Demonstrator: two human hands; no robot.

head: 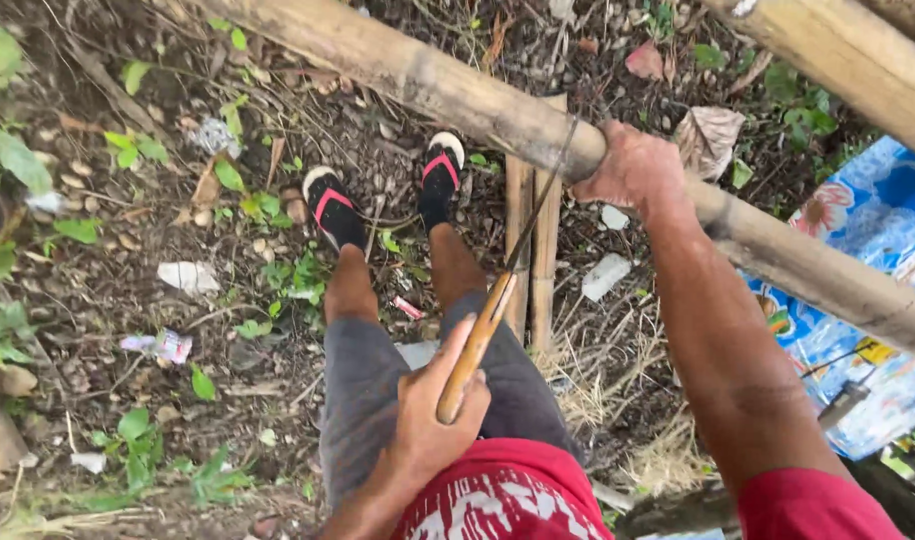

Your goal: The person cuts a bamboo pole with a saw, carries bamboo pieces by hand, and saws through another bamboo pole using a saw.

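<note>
Your left hand [433,420] is shut around a knife [503,290] by its wooden handle. The thin blade is hard to see; it points up to the pole [448,85]. Your right hand [633,165] grips that pole, fingers hidden behind it, just beside the blade tip.

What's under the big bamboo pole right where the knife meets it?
Under the bamboo pole, two split bamboo strips on littered soil. The right hand grips the pole; the knife tip is hidden.

Daylit dirt ground [128,300] with leaves, litter, perhaps a blue tarp [878,230].
</note>
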